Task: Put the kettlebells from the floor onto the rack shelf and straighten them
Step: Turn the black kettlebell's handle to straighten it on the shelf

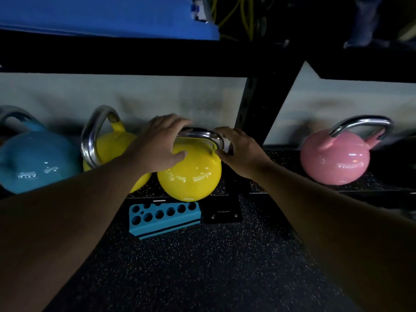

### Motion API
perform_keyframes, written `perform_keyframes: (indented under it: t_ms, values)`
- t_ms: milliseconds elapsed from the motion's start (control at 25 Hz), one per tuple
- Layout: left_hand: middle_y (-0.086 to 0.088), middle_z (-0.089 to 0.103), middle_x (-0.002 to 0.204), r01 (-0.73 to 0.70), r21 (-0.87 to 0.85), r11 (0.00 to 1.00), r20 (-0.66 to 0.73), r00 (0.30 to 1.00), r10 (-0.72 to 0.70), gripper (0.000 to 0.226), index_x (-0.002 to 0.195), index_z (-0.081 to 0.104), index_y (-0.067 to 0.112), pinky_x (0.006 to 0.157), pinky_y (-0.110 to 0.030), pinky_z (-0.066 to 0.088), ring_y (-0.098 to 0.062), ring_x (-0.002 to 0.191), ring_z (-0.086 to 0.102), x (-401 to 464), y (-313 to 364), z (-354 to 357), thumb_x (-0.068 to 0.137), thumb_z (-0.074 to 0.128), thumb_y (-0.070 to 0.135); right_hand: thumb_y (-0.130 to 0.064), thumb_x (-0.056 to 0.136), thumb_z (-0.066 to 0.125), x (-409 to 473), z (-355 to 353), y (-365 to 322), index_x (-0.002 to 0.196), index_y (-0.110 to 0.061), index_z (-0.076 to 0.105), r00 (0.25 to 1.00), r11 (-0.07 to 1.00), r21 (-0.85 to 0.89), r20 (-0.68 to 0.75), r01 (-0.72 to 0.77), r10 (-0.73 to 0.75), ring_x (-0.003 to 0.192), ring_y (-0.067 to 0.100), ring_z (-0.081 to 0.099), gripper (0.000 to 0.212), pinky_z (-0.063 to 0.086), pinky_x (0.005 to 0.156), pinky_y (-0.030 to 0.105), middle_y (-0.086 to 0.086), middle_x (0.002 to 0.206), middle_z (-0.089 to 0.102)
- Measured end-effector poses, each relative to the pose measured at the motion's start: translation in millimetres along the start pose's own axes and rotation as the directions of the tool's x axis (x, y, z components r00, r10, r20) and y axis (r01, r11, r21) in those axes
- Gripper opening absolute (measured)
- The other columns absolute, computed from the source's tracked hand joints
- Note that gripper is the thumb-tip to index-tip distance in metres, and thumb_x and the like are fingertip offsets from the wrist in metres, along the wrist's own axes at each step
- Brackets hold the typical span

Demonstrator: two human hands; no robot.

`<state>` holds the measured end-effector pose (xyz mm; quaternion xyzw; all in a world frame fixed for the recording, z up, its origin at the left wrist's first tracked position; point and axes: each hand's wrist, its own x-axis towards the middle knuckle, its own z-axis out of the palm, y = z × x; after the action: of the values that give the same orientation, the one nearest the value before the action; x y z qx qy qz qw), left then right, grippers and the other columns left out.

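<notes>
A yellow kettlebell [191,174] with a steel handle sits at the front edge of the low rack shelf [146,188], partly overhanging it. My left hand [161,140] grips the left end of its handle, thumb on the yellow body. My right hand [238,147] holds the right end of the same handle. Just behind and to the left stands a second yellow kettlebell [110,143], its handle turned sideways. A blue kettlebell [33,163] is at the far left of the shelf. A pink kettlebell [335,158] stands on the shelf section to the right.
A black rack upright [258,109] rises right behind my right hand. A blue foam block with round holes [162,217] lies on the speckled black floor under the shelf edge. The upper shelf beam [135,57] carries a blue mat [101,16].
</notes>
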<state>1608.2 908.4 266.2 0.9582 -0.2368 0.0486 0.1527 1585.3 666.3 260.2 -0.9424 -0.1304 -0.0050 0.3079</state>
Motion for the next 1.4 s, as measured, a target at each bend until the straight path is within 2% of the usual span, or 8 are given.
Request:
perform_keyframes:
  t_ms: [200, 320, 480, 600, 720, 880, 1080, 1400]
  values:
    - [-0.004, 0.058, 0.13, -0.136, 0.144, 0.98, -0.005, 0.99, 0.138, 0.054, 0.133, 0.054, 0.021, 0.108, -0.035, 0.025, -0.027, 0.125, 0.048, -7.8, 79.9, -1.4, 0.084, 0.059, 0.044, -0.025, 0.093, 0.06, -69.3, -66.0, 39.7, 0.131, -0.023, 0.057, 0.999, 0.998, -0.063, -0.041, 0.017, -0.02, 0.107, 0.023, 0.065, 0.038, 0.043, 0.081, 0.023, 0.009, 0.12, 0.066]
    - [0.0, 0.06, 0.123, -0.175, 0.077, 0.982, 0.008, 0.984, 0.175, 0.045, 0.129, 0.056, 0.022, 0.101, -0.035, 0.034, -0.027, 0.118, 0.054, 3.0, 152.5, 5.6, 0.087, 0.063, 0.038, -0.024, 0.094, 0.058, -120.0, -117.4, 76.6, 0.128, -0.023, 0.058, 0.997, 0.994, -0.107, -0.078, -0.02, 0.011, 0.103, 0.027, 0.067, 0.033, 0.052, 0.083, 0.032, 0.01, 0.118, 0.068]
    - [0.007, 0.064, 0.115, -0.261, -0.045, 0.964, 0.08, 0.961, 0.264, 0.027, 0.117, 0.061, 0.024, 0.09, -0.031, 0.046, -0.017, 0.109, 0.06, 27.6, 264.2, 22.7, 0.09, 0.064, 0.029, -0.025, 0.094, 0.058, -199.6, -198.0, 143.5, 0.127, -0.024, 0.06, 0.986, 0.969, -0.194, -0.107, -0.15, 0.131, 0.103, 0.029, 0.066, 0.033, 0.051, 0.088, 0.034, 0.008, 0.117, 0.068]
    - [0.009, 0.065, 0.109, -0.319, -0.03, 0.947, 0.13, 0.938, 0.32, 0.02, 0.107, 0.063, 0.026, 0.091, -0.031, 0.046, -0.015, 0.105, 0.061, 47.3, 334.7, 40.2, 0.089, 0.063, 0.033, -0.027, 0.092, 0.058, -260.7, -250.8, 191.1, 0.122, -0.027, 0.063, 0.97, 0.945, -0.239, -0.149, -0.223, 0.191, 0.102, 0.029, 0.068, 0.031, 0.053, 0.088, 0.039, 0.006, 0.117, 0.068]
    - [0.008, 0.067, 0.101, -0.417, 0.024, 0.909, 0.092, 0.906, 0.413, 0.012, 0.096, 0.063, 0.025, 0.092, -0.034, 0.043, -0.019, 0.1, 0.063, 69.7, 428.8, 64.9, 0.086, 0.062, 0.032, -0.03, 0.092, 0.056, -328.8, -308.7, 243.9, 0.117, -0.029, 0.065, 0.941, 0.908, -0.27, -0.198, -0.32, 0.273, 0.101, 0.031, 0.068, 0.026, 0.054, 0.085, 0.041, 0.006, 0.115, 0.068]
    - [0.009, 0.067, 0.104, -0.526, 0.033, 0.85, 0.11, 0.847, 0.52, 0.015, 0.099, 0.063, 0.027, 0.097, -0.038, 0.039, -0.018, 0.104, 0.06, 99.3, 544.4, 85.0, 0.088, 0.056, 0.035, -0.032, 0.096, 0.05, -385.6, -362.5, 299.7, 0.123, -0.03, 0.061, 0.919, 0.878, -0.288, -0.22, -0.382, 0.328, 0.103, 0.028, 0.065, 0.028, 0.052, 0.086, 0.04, 0.003, 0.118, 0.065]
    - [0.007, 0.065, 0.103, -0.581, 0.084, 0.809, 0.085, 0.814, 0.575, 0.018, 0.101, 0.063, 0.028, 0.095, -0.039, 0.04, -0.02, 0.103, 0.059, 165.2, 618.7, 117.5, 0.09, 0.053, 0.039, -0.033, 0.096, 0.05, -390.2, -399.4, 369.0, 0.118, -0.028, 0.062, 0.897, 0.878, -0.25, -0.29, -0.408, 0.334, 0.101, 0.03, 0.065, 0.025, 0.052, 0.087, 0.044, 0.003, 0.113, 0.065]
    - [0.001, 0.061, 0.118, -0.345, -0.055, 0.937, -0.026, 0.939, 0.344, 0.032, 0.115, 0.06, 0.023, 0.096, -0.041, 0.043, -0.024, 0.111, 0.057, 331.3, 653.9, 210.1, 0.095, 0.052, 0.046, -0.039, 0.099, 0.048, -267.1, -444.0, 508.9, 0.129, -0.023, 0.057, 0.852, 0.843, -0.232, -0.339, -0.486, 0.398, 0.107, 0.04, 0.059, 0.036, 0.051, 0.088, 0.045, 0.015, 0.12, 0.06]
